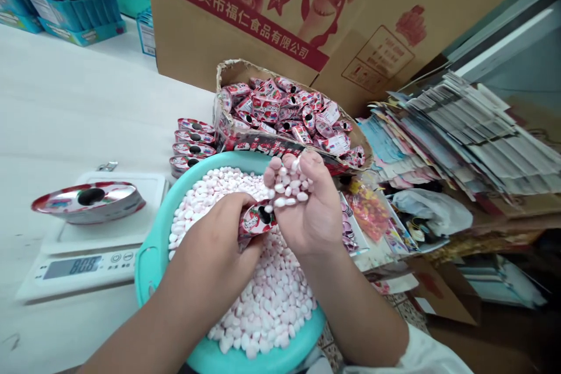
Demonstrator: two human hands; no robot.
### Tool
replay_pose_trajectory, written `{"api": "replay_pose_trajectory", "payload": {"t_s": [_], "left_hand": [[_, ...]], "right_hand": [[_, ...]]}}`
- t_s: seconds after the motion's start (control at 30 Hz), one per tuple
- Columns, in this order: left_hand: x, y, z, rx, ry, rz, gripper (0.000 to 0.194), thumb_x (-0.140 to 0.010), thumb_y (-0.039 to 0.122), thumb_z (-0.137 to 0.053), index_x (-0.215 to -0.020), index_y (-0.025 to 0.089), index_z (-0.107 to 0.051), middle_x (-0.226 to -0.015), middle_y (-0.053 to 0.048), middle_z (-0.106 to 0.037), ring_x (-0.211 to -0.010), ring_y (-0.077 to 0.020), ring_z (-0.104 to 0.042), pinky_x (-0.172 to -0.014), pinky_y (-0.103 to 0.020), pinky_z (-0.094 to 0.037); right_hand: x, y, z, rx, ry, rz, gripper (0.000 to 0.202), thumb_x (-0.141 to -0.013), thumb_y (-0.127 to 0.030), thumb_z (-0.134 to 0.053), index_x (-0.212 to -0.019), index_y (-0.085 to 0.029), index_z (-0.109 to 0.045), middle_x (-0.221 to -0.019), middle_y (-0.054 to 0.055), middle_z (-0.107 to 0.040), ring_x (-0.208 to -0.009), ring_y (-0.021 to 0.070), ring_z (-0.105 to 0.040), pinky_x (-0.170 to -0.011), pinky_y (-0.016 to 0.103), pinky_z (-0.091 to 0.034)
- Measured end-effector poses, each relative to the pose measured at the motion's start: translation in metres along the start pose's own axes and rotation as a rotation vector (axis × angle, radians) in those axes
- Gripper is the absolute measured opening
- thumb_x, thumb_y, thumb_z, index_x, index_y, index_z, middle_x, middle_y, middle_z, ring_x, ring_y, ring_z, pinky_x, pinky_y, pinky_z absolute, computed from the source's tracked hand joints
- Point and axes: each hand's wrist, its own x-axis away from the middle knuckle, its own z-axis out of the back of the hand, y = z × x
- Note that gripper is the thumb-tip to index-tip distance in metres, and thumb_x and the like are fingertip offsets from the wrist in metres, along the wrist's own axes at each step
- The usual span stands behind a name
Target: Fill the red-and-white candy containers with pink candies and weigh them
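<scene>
My left hand [214, 248] is closed around a small red-and-white strawberry-print candy box [252, 221], its dark round opening facing up and toward my right hand. My right hand [311, 216] is cupped palm up, holding a heap of small white-pink candies [289, 183]. A few candies lie at the palm's edge, right by the box's opening. Beneath both hands stands a turquoise basin [151, 245] filled with the same pale candies [263, 315]. Another candy box [90, 201], oval and with a dark opening, rests on a white digital scale [79, 269] at the left, whose display is lit.
Behind the basin, a torn-edged carton [280, 143] holds many more candy boxes. Several matching boxes [193, 146] stand in a row beside it. A large cardboard box [193, 47] rises at the back. Stacked flat cartons [473, 134] lie right; blue display boxes [79, 17] stand far left.
</scene>
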Motion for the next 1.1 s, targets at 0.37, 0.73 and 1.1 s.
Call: {"api": "replay_pose_trajectory", "payload": {"t_s": [0.37,0.73,1.1], "left_hand": [[0.0,0.001,0.001,0.004,0.01,-0.031,0.027,-0.083,0.02,-0.059,-0.108,0.027,-0.055,-0.104,0.0,-0.065,-0.094,-0.0216,-0.063,-0.075,-0.035,-0.047],[0.0,-0.001,0.002,-0.007,0.017,-0.027,0.028,-0.082,0.02,-0.059,-0.109,0.027,-0.055,-0.104,-0.001,-0.066,-0.092,-0.0221,-0.064,-0.075,-0.036,-0.049],[-0.001,-0.001,0.001,-0.033,0.034,-0.048,0.027,-0.084,0.023,-0.06,-0.11,0.027,-0.054,-0.105,-0.001,-0.066,-0.094,-0.0217,-0.065,-0.075,-0.034,-0.05]], "right_hand": [[0.006,-0.004,0.003,-0.019,-0.075,0.003,0.016,-0.082,-0.03,-0.067,-0.072,-0.022,-0.057,-0.07,-0.006,-0.064,-0.08,0.0108,-0.072,-0.089,0.029,-0.058],[0.009,-0.01,0.006,0.038,-0.148,-0.039,0.033,-0.086,-0.043,-0.062,-0.063,-0.022,-0.049,-0.071,-0.003,-0.062,-0.089,0.0191,-0.072,-0.094,0.04,-0.056],[0.012,-0.01,0.006,0.041,-0.222,-0.061,0.036,-0.089,-0.058,-0.053,-0.076,-0.028,-0.068,-0.092,-0.001,-0.076,-0.111,0.0282,-0.069,-0.108,0.055,-0.044]]}}
